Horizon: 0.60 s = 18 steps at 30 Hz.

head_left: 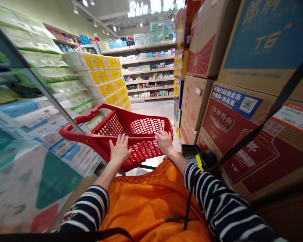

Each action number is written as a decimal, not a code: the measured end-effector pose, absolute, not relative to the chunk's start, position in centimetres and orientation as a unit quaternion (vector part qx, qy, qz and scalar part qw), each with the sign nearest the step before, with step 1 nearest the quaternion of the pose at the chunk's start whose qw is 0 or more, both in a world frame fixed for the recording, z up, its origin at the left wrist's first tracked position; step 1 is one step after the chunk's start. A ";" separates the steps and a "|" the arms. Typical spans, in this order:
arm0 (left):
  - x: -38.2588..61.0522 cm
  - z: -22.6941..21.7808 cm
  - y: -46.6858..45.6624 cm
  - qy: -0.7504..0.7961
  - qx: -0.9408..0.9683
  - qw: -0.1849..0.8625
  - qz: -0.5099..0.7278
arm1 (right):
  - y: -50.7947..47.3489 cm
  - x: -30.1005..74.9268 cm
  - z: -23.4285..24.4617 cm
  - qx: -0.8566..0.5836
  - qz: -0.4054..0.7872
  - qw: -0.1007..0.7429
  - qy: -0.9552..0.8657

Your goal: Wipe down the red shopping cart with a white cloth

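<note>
A red plastic shopping cart (131, 119) is positioned directly ahead of the torso, and both hands are placed on it. Its long axis appears to run forward along the aisle and swing somewhat to the left, although the wide lens makes the exact line uncertain. A red handle bar (77, 120) is seen extending toward the left side of the view.

The left grip (120, 150) is laid palm-down on the near part of the cart, with the fingers spread and no pinch seen. The right grip (164, 141) is placed on the rim further to the right, with the fingers draped over it; whether the rim is being clasped cannot be told. The right grip is seen further forward along the cart, and the left grip lies closer to the handle bar.

Navy-and-white striped sleeves (212, 198) and an orange apron (151, 205) are seen below. Packs of tissue (47, 114) are stacked on the left, cardboard cartons (244, 134) are piled on the right, and store shelves (147, 70) stand ahead.
</note>
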State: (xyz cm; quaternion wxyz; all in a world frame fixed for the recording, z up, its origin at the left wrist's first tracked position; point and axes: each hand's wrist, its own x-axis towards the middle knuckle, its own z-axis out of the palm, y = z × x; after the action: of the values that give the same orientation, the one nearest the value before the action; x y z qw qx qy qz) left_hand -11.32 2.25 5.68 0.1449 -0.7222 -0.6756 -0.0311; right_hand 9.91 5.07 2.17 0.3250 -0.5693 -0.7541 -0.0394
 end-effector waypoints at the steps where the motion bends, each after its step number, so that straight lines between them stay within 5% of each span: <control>1: -11.2 5.7 2.3 -0.676 -0.722 0.142 -0.032 | 5.3 11.4 2.0 -0.578 -0.039 0.336 -0.743; 7: -10.7 5.8 2.2 -0.681 -0.719 0.135 -0.041 | 7.3 16.6 2.0 -0.616 -0.062 0.431 -0.656; 18: -10.5 5.9 2.2 -0.692 -0.709 0.136 -0.018 | 5.3 9.1 1.1 -0.582 -0.070 0.360 -0.726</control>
State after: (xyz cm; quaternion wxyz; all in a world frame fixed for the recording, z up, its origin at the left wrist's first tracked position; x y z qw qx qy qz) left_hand -10.47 2.24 5.90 0.1364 -0.7087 -0.6919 -0.0182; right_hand 9.15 5.29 1.09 0.3599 -0.5823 -0.7256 -0.0704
